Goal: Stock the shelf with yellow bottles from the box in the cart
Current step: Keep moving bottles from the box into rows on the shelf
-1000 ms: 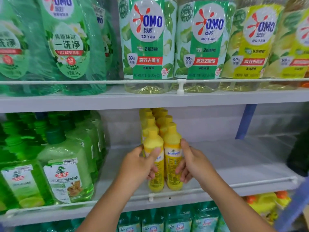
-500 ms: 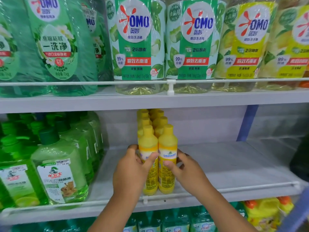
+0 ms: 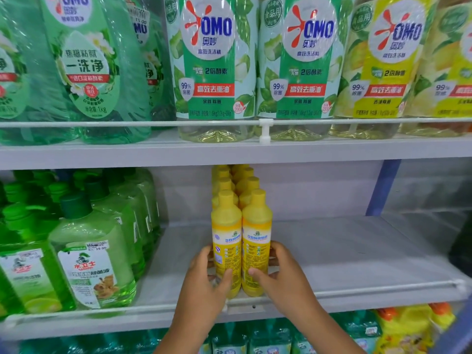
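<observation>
I am seating two tall yellow plastic bottles at the front edge of the grey metal shelf (image 3: 357, 251), just behind its white wire rail (image 3: 383, 287). My left hand (image 3: 204, 279) curls round the left yellow bottle (image 3: 226, 241), thumb across its label low down; my right hand (image 3: 286, 274) curls round the right yellow bottle (image 3: 256, 241) the same way. Both bottles stand upright and touch each other, at the head of a double row of yellow bottles (image 3: 235, 180) running back to the rear wall.

To do this well, I judge I should keep both bases flat, press the pair square against the row behind, labels facing out, and let go only once neither rocks. Gripping low gives steadiness, but the caps could tip forward over the rail if I pull away carelessly.

Green pump bottles (image 3: 89, 251) stand well apart to the left; the right part of the shelf is bare.
</observation>
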Tool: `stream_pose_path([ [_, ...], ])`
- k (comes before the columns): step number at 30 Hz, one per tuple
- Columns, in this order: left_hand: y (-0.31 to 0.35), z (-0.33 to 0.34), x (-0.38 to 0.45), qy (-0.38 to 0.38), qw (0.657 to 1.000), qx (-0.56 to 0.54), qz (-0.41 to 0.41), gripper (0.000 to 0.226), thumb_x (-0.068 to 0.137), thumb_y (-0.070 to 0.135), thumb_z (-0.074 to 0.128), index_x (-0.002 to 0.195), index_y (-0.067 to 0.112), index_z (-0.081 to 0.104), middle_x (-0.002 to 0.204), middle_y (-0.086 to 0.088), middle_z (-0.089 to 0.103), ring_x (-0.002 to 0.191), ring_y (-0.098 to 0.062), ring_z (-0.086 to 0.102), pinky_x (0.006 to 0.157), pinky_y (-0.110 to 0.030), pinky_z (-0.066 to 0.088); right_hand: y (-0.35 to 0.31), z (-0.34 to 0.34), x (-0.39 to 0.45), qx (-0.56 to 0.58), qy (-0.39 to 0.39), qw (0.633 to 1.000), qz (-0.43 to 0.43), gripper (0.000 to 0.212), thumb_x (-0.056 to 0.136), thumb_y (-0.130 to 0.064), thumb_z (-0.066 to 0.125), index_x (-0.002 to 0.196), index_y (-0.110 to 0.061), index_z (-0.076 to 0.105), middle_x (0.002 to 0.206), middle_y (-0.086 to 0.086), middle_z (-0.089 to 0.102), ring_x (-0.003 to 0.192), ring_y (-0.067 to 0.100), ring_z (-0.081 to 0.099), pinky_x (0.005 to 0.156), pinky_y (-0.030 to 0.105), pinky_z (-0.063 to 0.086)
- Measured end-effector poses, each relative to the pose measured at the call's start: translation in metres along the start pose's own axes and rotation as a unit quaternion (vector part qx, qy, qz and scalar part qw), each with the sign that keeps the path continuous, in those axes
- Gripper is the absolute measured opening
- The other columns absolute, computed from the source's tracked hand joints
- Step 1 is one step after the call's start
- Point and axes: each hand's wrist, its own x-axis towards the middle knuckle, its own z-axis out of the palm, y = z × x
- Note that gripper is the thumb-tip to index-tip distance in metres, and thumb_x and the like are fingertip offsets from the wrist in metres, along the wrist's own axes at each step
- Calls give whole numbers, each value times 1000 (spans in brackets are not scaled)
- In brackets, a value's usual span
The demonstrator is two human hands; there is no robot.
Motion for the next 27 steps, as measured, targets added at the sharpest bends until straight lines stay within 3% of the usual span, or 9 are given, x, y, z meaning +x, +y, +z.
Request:
stream_pose_path([
  [2,-1,0,-2,-1,1000,14,-1,47,85,32,75,126,39,52,118,20,57,102,13,56,79,-5,44,-2,1,-1,-13,3,1000,-9,47,82,-39,78,118,-51,49,117,-21,54,102,-6,59,88,24,54],
  [6,-8,-1,-6,-38,999,-7,2,47,90,26,70,128,48,51,116,28,65,108,11,59,95,-19,48,-1,2,-8,-7,-15,999,-29,46,89,-28,73,111,-59,48,120,-23,55,107,-10,57,91,15,48],
  [11,-10,-1,1,-27,999,36,-11,48,86,40,74,129,41,52,117,24,62,107,5,58,89,-20,48,-1,2,-4,-20,6,1000,-5,50,84,-37,77,123,-46,47,120,-19,54,104,-7,57,85,14,49],
  [14,-6,-1,-1,-37,999,12,-3,49,87,43,71,131,45,50,118,30,62,111,9,57,89,-15,44,-4,3,-7,-1,-10,1000,-14,44,88,-33,74,116,-54,48,119,-23,56,106,-10,57,88,13,48],
  [16,-3,-2,-1,-41,999,5,-6,45,88,42,69,130,45,53,116,32,64,109,11,58,93,-19,47,-5,2,-8,1,-9,1000,-13,41,88,-33,74,113,-54,48,119,-22,58,105,-10,58,85,10,48],
  [19,-3,-2,3,-26,999,18,-27,40,84,44,73,122,40,60,110,25,67,102,6,62,90,-27,53,-5,1,-6,-22,9,1000,3,47,84,-42,77,120,-44,47,118,-20,56,103,-9,55,81,13,46],
  [22,-1,-3,3,-17,1000,12,-14,39,84,48,72,120,43,60,111,26,66,102,9,60,82,-17,48,-7,-1,-6,-7,12,1000,-10,48,86,-42,73,126,-48,46,121,-24,53,107,-8,56,81,12,46],
  [24,3,-4,2,-21,1000,1,-6,36,88,46,68,123,46,57,113,31,64,105,13,58,85,-15,47,-8,-3,-5,5,15,999,-28,44,90,-37,70,125,-49,48,123,-22,56,109,-5,58,84,13,49],
  [27,4,-5,4,-21,1000,14,-3,37,89,44,68,123,45,55,110,30,65,104,8,60,91,-25,52,-8,-4,0,-7,26,1000,-14,40,87,-39,73,122,-42,53,120,-17,59,106,-2,59,87,25,56],
])
